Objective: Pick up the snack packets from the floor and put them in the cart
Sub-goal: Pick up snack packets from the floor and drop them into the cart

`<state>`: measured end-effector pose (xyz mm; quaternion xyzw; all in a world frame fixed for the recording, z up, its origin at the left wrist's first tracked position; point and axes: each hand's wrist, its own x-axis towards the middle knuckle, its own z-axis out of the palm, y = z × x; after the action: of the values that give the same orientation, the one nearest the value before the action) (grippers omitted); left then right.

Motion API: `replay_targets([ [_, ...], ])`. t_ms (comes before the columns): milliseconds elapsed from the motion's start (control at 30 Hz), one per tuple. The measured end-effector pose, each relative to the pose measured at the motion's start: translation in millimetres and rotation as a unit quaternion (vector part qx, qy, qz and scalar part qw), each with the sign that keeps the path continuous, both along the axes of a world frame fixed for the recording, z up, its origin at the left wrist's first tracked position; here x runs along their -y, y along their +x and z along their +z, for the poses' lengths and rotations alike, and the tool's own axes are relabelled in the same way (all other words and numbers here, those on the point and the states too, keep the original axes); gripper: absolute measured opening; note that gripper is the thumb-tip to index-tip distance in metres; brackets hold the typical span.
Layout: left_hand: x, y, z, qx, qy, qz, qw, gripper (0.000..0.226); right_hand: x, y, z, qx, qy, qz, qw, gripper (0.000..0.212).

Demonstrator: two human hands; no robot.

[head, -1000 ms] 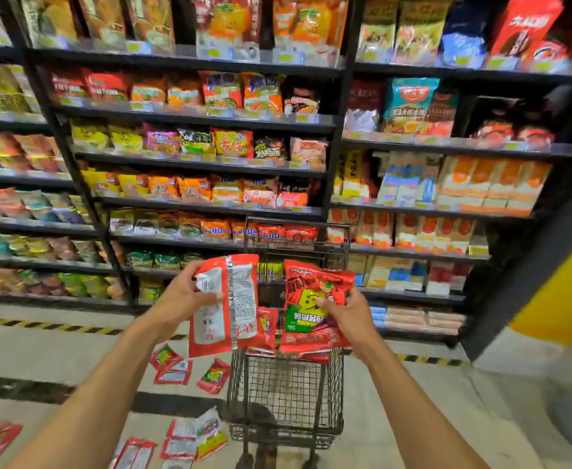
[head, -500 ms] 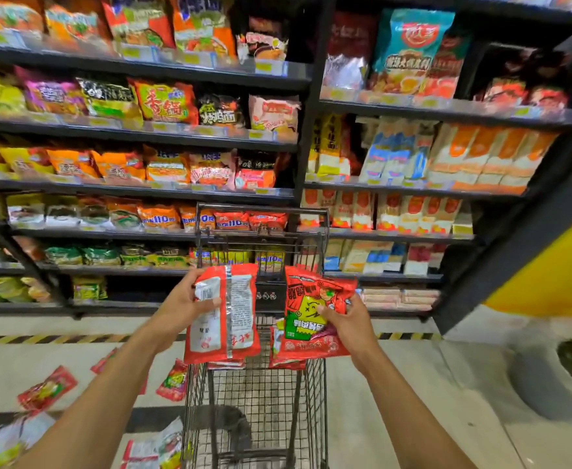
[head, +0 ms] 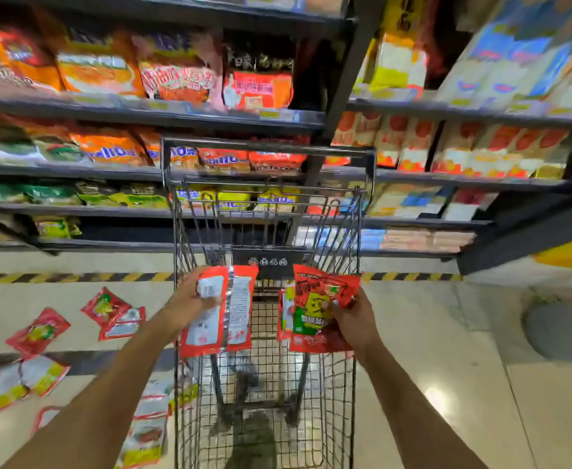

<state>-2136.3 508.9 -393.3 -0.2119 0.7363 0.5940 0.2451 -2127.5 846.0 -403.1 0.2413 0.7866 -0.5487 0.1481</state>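
A wire shopping cart (head: 362, 231) stands right in front of me, its basket showing bare mesh. My left hand (head: 189, 304) grips a red snack packet (head: 233, 309) turned back side out, held over the cart's left edge. My right hand (head: 354, 319) holds a small stack of red packets (head: 311, 309) with a yellow-green cartoon face, over the cart's right side. Several more red packets lie on the floor to the left, such as a single packet (head: 37, 331) and a pair of packets (head: 115, 314).
Store shelves (head: 142, 111) full of snack bags rise just behind the cart. A yellow-black striped line (head: 74, 277) runs along the floor at their base. More packets (head: 23, 380) lie at lower left beside the cart. A round grey floor patch (head: 562, 330) sits right.
I have stepped closer to the cart and look further down into it. Both hands, still holding their packets, have come down over the basket.
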Motion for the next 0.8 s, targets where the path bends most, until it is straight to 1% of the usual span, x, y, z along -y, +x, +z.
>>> replay_targets([
  [67,-3.6,-13.8,-22.9,0.016,-0.019,0.010,1.000,0.051,4.1,-13.2,-16.1,0.024,0.022,0.000,0.999,0.045],
  [167,-6.8,-35.0,-60.5,0.050,-0.035,0.026,0.998,0.049,8.9,-29.5,-47.0,0.082,0.019,-0.013,0.996,0.036],
  [233,-8.9,-50.9,-86.3,0.067,-0.061,0.025,0.996,0.048,9.7,-39.2,-76.7,0.110,0.041,-0.009,0.993,0.041],
  [300,-9.6,-64.4,-112.0,0.081,-0.094,0.014,0.992,0.054,11.6,-46.2,-106.5,0.121,0.059,-0.001,0.991,0.047],
  [367,-8.2,-77.7,-136.0,0.074,-0.118,0.002,0.990,0.060,13.7,-53.6,-128.1,0.144,0.075,-0.005,0.987,0.049],
  [433,-3.0,-87.8,-167.5,0.089,-0.138,-0.004,0.986,0.057,13.6,-61.8,-153.7,0.157,0.087,-0.013,0.984,0.052],
  [467,1.4,-88.9,-187.2,0.111,-0.143,-0.018,0.983,0.057,13.0,-65.2,-166.5,0.161,0.090,-0.017,0.983,0.054],
  [500,7.7,-85.7,-216.3,0.103,-0.156,-0.042,0.982,0.055,12.2,-69.0,-178.8,0.165,0.094,-0.018,0.982,0.054],
  [567,13.5,-84.3,-256.5,0.083,-0.173,-0.031,0.981,0.056,9.2,-72.7,-208.8,0.179,0.103,-0.008,0.978,0.054],
  [600,7.5,-85.7,-258.7,0.093,-0.175,-0.038,0.979,0.051,8.0,-74.0,-221.8,0.186,0.108,-0.005,0.977,0.056],
  [633,2.2,-89.9,-253.2,0.123,-0.195,-0.043,0.972,0.048,5.6,-75.3,-238.0,0.190,0.112,-0.002,0.975,0.059],
  [667,-3.7,-93.2,-250.4,0.146,-0.222,-0.027,0.964,0.048,-0.7,-74.2,-262.6,0.195,0.116,0.001,0.974,0.063],
  [700,-6.0,-93.7,-255.1,0.147,-0.245,-0.016,0.958,0.052,-4.4,-73.9,-278.0,0.198,0.121,0.007,0.973,0.068],
  [733,-8.5,-93.2,-258.9,0.138,-0.250,-0.014,0.958,0.054,-5.4,-74.1,-288.2,0.202,0.137,0.014,0.970,0.071],
  [767,-10.5,-92.9,-261.1,0.122,-0.257,-0.015,0.959,0.054,-1.0,-76.6,-286.1,0.201,0.149,0.020,0.968,0.070],
  [800,-13.5,-91.3,-261.4,0.114,-0.273,-0.012,0.955,0.053,5.5,-78.9,-279.5,0.198,0.160,0.032,0.967,0.065],
])
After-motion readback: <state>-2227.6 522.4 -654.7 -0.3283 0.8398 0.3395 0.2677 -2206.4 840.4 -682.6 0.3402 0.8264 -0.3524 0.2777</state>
